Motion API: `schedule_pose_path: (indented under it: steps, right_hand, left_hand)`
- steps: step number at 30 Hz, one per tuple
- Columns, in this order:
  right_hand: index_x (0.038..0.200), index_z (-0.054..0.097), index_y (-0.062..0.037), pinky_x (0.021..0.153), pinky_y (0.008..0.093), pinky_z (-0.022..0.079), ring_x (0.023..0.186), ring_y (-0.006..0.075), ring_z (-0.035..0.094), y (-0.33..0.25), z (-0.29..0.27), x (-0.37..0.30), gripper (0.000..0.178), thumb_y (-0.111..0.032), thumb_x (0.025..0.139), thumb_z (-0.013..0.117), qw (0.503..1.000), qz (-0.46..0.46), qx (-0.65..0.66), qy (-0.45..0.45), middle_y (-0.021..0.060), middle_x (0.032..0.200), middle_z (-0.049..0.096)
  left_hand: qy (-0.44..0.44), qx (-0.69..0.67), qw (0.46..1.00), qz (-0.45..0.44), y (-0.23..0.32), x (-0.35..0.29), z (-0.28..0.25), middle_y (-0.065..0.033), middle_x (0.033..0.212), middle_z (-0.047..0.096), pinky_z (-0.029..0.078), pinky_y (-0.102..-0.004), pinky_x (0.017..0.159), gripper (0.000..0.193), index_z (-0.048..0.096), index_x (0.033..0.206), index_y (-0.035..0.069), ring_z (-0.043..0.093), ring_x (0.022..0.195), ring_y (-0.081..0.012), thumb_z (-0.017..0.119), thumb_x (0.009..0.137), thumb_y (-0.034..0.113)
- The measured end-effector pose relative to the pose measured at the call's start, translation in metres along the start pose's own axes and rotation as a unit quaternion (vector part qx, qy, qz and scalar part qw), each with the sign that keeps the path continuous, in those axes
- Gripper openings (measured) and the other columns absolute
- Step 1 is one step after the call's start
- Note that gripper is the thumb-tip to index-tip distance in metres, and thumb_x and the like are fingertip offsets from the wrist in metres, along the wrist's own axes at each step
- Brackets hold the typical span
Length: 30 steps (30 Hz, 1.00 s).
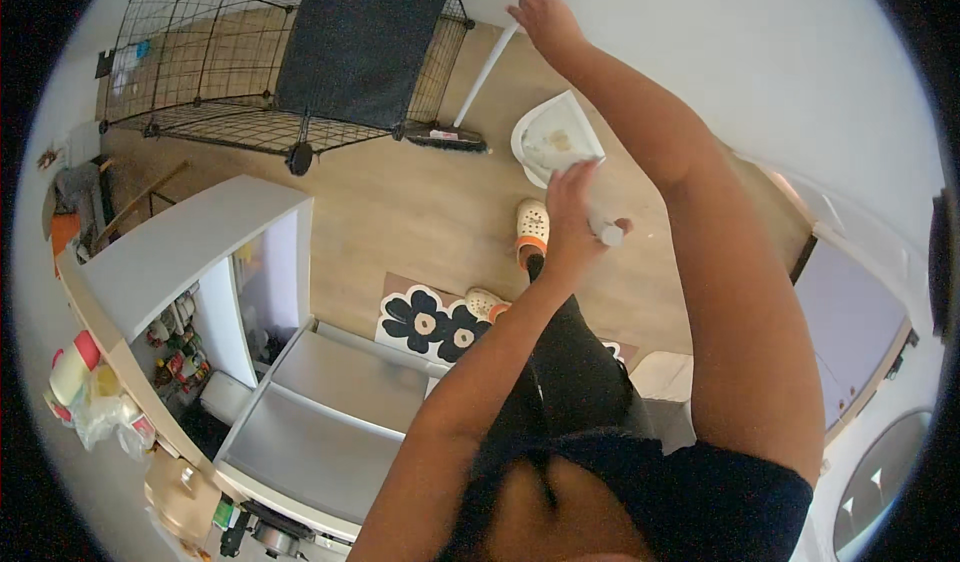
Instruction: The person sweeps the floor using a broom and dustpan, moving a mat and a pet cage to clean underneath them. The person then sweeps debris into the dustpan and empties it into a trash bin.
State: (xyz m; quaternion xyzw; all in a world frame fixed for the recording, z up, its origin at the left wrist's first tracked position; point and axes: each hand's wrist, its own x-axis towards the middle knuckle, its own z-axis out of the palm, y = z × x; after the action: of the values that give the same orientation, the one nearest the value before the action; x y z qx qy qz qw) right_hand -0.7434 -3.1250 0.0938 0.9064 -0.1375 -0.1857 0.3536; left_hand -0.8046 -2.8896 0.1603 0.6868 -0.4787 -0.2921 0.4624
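Left hand (572, 207) curls round the handle (608, 233) of the white dustpan (556, 122), scoop just beyond those fingers! Right hand (548, 22), fingers loosely spread over the broom (489, 69); gripping, can't tell.

No lettering can be read; the pale label (443, 135) on the broom head (458, 145) is too small

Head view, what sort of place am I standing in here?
It looks like a room in a home, perhaps by a kitchen: there's a flower-patterned floor mat, an open white cabinet holding colourful packets, and a black wire-grid enclosure.
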Motion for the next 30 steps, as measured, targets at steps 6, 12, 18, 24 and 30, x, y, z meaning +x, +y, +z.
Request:
schedule_pose_path:
  steps: [6,12,18,24,30]
  right_hand:
    - [0.098,0.062,-0.0127,0.072,0.0415,0.047,0.093,0.0257,0.057,0.004,0.01,-0.017,0.023,-0.02,0.08,0.049,0.963,-0.039,0.175,-0.2,0.0111,0.11,0.054]
    - [0.107,0.053,-0.0099,0.055,0.0385,0.047,0.075,0.0276,0.06,0.028,-0.006,-0.173,0.028,-0.014,0.08,0.047,0.911,-0.034,0.353,-0.212,0.0107,0.085,0.059]
    - [0.122,0.04,-0.0167,0.06,0.0393,0.048,0.071,0.0273,0.058,0.009,-0.059,-0.414,0.046,-0.008,0.078,0.046,0.799,0.204,0.491,-0.281,0.0117,0.095,0.053]
    - [0.128,0.031,-0.0177,0.062,0.0394,0.049,0.072,0.0314,0.057,-0.029,-0.15,-0.538,0.056,-0.002,0.076,0.044,0.616,0.398,0.521,-0.436,0.0152,0.093,0.049]
    - [0.128,0.028,-0.0063,0.073,0.0446,0.045,0.084,0.0393,0.054,-0.11,-0.138,-0.6,0.054,0.002,0.075,0.039,0.487,0.557,0.554,-0.382,0.0215,0.1,0.048]
  left_hand:
    - [-0.142,-0.094,0.981,-0.097,-0.013,0.007,0.012,-0.0125,0.091,0.056,0.04,-0.036,0.083,0.026,0.054,0.091,0.006,0.053,0.091,-0.0284,0.066,0.068,0.012]
    - [-0.16,-0.079,0.984,-0.014,-0.022,-0.009,-0.002,-0.0142,0.094,0.058,0.041,-0.033,0.082,0.016,0.055,0.087,0.004,0.056,0.09,-0.0236,0.063,0.072,0.004]
    - [-0.28,-0.049,0.959,-0.006,0.017,-0.037,-0.032,-0.0118,0.094,0.058,0.04,-0.0344,0.085,0.015,0.056,0.087,0.004,0.053,0.1,-0.0253,0.062,0.073,0.002]
    - [-0.293,-0.105,0.95,0.02,0.022,-0.05,-0.034,-0.0099,0.087,0.058,0.038,-0.0393,0.088,0.006,0.056,0.08,0.005,0.05,0.105,-0.0289,0.06,0.076,0.003]
    - [-0.285,-0.076,0.955,-0.016,0.025,-0.036,-0.031,-0.0104,0.093,0.056,0.039,-0.0378,0.088,0.004,0.055,0.078,0.005,0.049,0.105,-0.0269,0.059,0.078,0.005]
